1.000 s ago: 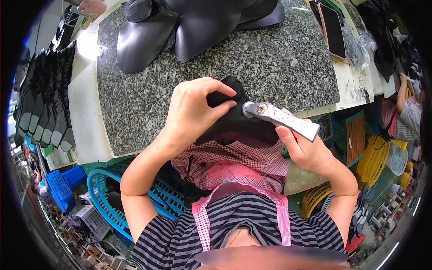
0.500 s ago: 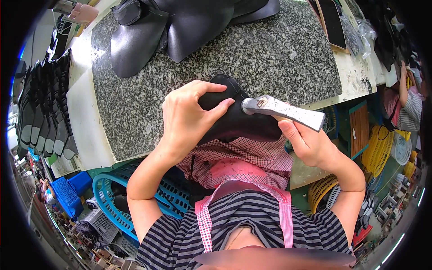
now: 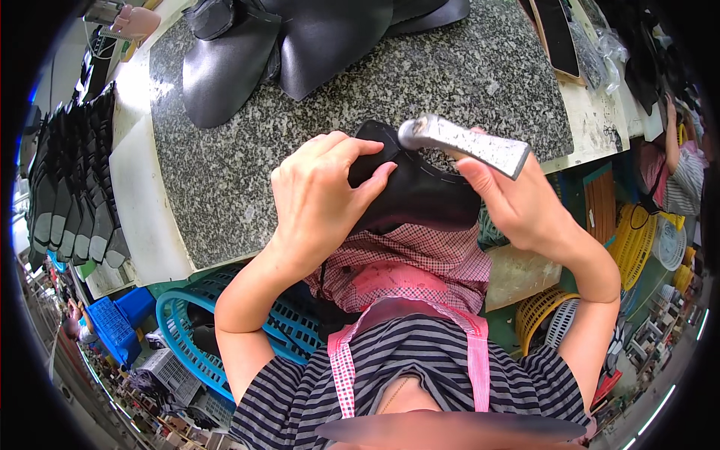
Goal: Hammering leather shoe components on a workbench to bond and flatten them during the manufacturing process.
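Note:
A black leather shoe upper piece (image 3: 431, 199) with a light stitched line lies at the slab's near edge and hangs over toward my lap. My left hand (image 3: 319, 184) grips its left part, thumb and forefinger on top with a gap between their tips; the other fingers are mostly hidden. In my right hand (image 3: 517, 202) is a hammer (image 3: 476, 142) with a worn silver head. Its round face is over the piece's upper edge, just right of my left fingertips. Whether it touches the leather I cannot tell. My right hand mostly hides the handle.
The speckled stone slab (image 3: 487, 82) covers most of the bench. More black leather pieces (image 3: 330, 52) lie along its far side. Stacked black pieces (image 3: 71, 180) stand at left. A blue basket (image 3: 169, 330) sits below the bench, yellow baskets (image 3: 630, 244) at right. Another person (image 3: 679, 165) is far right.
The hammer and my right hand have moved up and away from me, uncovering more of the stitched line on the leather. My left hand keeps its hold, shifted only slightly.

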A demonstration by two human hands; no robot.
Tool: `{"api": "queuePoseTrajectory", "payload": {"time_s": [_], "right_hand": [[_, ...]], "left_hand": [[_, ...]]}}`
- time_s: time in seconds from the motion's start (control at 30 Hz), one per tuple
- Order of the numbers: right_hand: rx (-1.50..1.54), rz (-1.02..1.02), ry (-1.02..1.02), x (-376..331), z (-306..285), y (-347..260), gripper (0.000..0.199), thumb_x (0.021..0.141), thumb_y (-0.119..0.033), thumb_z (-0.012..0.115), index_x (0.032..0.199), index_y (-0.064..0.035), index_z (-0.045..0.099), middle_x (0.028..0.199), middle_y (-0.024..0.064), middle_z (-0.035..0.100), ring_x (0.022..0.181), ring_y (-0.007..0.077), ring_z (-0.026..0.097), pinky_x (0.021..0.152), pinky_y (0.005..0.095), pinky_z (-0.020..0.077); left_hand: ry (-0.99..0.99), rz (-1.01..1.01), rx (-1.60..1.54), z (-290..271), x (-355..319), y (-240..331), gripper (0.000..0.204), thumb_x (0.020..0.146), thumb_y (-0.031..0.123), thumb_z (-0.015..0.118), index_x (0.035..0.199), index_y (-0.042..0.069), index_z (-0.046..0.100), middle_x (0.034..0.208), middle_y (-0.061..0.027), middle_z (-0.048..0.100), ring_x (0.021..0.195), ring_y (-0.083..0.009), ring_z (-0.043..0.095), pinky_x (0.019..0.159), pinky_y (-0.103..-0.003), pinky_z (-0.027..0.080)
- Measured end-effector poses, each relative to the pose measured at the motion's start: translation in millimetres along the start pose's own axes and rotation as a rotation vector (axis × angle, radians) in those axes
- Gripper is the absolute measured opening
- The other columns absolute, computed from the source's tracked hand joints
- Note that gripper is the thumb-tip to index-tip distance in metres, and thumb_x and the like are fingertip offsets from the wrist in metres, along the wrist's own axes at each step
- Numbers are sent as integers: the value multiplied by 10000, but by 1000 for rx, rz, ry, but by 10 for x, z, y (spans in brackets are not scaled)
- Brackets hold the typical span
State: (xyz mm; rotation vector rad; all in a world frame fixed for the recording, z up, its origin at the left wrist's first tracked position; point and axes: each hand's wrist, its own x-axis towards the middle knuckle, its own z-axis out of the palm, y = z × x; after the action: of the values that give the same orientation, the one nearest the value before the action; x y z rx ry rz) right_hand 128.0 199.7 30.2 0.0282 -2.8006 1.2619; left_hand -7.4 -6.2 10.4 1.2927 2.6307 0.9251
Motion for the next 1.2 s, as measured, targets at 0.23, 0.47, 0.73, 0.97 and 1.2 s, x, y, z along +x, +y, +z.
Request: {"api": "queuePoseTrajectory", "payload": {"time_s": [0.23, 0.47, 0.73, 0.97, 1.2], "right_hand": [[-25, 85, -88, 22, 39, -69, 130, 938, -74, 532, 973, 44, 574, 784, 220, 569, 671, 414, 628, 603, 459, 496], [2, 187, -163, 14, 63, -120, 173, 942, -87, 555, 1041, 49, 516, 712, 231, 587, 684, 451, 631, 594, 509, 486], [-66, 119, -94, 141, -64, -217, 239, 998, -146, 502, 1102, 51, 590, 739, 237, 630, 718, 425, 657, 645, 478, 522], [-72, 37, -175, 112, 41, -148, 199, 923, -50, 542, 1099, 17, 479, 707, 222, 607, 692, 440, 640, 616, 468, 511], [-77, 40, -218, 74, 125, -176, 137, 900, -33, 589, 1014, 35, 555, 807, 182, 576, 639, 411, 624, 563, 380, 505]], "left_hand": [[-14, 7, 23, -2, 5, 7, 234, 746, 177, 840, 929, 65, 747, 785, -73, 666, 744, -246, 670, 673, -339, 527], [12, 32, 15, -16, -52, -7, 259, 739, 161, 842, 953, 54, 744, 792, -83, 670, 758, -249, 660, 678, -338, 526], [3, -71, -99, -60, -278, -62, 303, 709, 74, 843, 991, 29, 743, 848, -107, 699, 792, -242, 625, 750, -332, 511], [11, -13, -159, -26, -278, -108, 262, 714, 56, 832, 955, 18, 734, 835, -108, 697, 786, -245, 625, 741, -333, 514], [22, -19, -179, -22, -269, -94, 228, 716, 56, 827, 915, 13, 724, 820, -101, 692, 780, -245, 623, 733, -334, 515]]}}
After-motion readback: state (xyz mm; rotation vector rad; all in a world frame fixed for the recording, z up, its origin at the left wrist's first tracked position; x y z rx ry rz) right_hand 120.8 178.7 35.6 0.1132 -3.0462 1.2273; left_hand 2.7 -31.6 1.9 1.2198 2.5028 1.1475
